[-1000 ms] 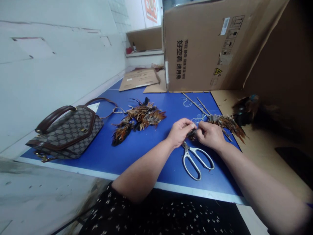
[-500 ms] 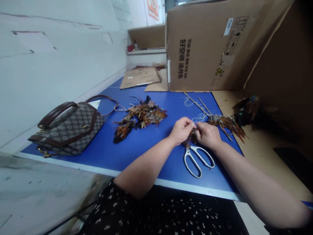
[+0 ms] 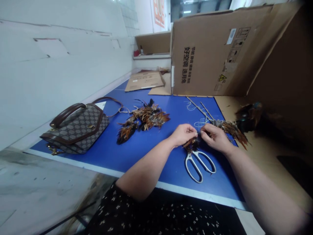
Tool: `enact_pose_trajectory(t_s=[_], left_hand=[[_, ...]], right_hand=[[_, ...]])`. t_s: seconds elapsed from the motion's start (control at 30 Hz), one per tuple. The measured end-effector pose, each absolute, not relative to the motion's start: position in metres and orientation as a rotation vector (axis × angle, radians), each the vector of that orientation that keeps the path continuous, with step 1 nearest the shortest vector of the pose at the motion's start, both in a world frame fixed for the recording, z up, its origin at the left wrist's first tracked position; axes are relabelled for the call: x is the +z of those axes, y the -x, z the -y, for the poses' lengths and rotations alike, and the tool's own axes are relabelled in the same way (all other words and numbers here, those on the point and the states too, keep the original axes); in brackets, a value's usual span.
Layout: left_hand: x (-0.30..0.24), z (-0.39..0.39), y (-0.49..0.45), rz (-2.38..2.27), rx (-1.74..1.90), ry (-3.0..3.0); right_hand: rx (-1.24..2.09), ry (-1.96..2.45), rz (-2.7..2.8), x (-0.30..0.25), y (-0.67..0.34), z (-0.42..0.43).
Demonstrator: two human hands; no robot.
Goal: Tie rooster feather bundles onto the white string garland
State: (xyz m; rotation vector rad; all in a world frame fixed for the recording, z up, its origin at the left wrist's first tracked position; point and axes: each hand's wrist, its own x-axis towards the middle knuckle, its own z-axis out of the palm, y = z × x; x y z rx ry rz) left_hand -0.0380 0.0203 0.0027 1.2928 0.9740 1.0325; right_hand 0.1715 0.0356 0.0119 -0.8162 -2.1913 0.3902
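Note:
My left hand (image 3: 184, 134) is pinched, thumb against fingertips, just above a small clump of brown and dark feathers (image 3: 191, 145). Close beside it on the right, my right hand (image 3: 215, 137) has its fingers curled into a pinch. Whatever is between the fingertips is too small to make out. Below the hands lie scissors (image 3: 194, 167) with pale metal handles toward me; the feathers cover their blades. Past my right hand is a feather bundle (image 3: 233, 130) bound on thin sticks (image 3: 198, 107), with loose pale thread (image 3: 201, 122) next to it.
A larger feather pile (image 3: 149, 116) lies mid-table on the blue surface (image 3: 146, 156). At the left rests a patterned handbag (image 3: 78, 130) with a brown strap. A big cardboard box (image 3: 207, 62) stands behind, beside flat cardboard (image 3: 144, 81). Dark feathers (image 3: 249, 114) sit at the right.
My hands have drawn slightly apart, the fingertips now separated by a small gap. The whole view has shifted a little; the scissors and feather piles stay put on the table.

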Motion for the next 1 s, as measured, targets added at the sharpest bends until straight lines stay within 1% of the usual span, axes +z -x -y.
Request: enact_pose_trajectory(t_s=[0.3,0.77,0.9,1.0], left_hand=[[0.005,-0.019,0.038,-0.962,1.066,-1.205],[0.004,-0.013,0.037,-0.986,0.846,-1.365],[0.005,-0.012,0.034,-1.009,0.904,-1.364],[0.008,-0.013,0.036,-1.005,0.944,-1.297]], right_hand=[[0.44,0.708,2.224,0.019,-0.171,-0.032],[0.459,0.654,2.298,0.022,-0.163,-0.023],[0.482,0.657,2.23,0.022,-0.16,-0.022],[0.632,0.763,2.108,0.02,-0.161,-0.021]])
